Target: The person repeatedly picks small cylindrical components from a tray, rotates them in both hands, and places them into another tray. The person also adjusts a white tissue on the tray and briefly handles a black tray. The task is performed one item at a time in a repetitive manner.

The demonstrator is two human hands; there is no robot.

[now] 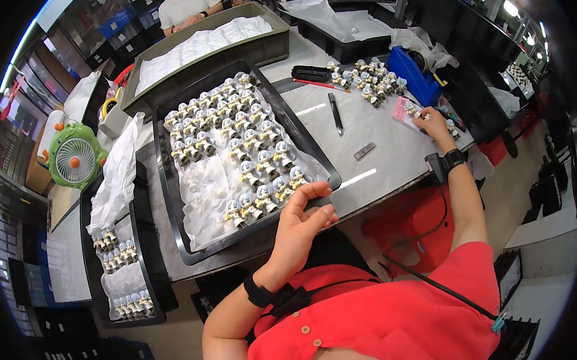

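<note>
My left hand (297, 228) is raised at the near right corner of a black tray (174, 211), its fingers loosely curled and apart from the thumb, with nothing visible between them. Rows of small figurines (246, 172) with pale hair and yellow-and-white clothing stand on white sheeting in that tray. Out to the right, my right hand (435, 125) has its fingers pinched at a similar figurine (411, 109) beside a pink card (400, 108). The fingers partly hide what they grip. A loose pile of figurines (371, 80) sits just left of that hand.
A blue holder (415, 75) stands behind my right hand. A black pen (335, 113), a red pencil (321, 84) and a small grey block (364, 151) lie on the table. Left are a green fan (73, 155) and another tray (152, 276). Across the table stands a person (188, 10).
</note>
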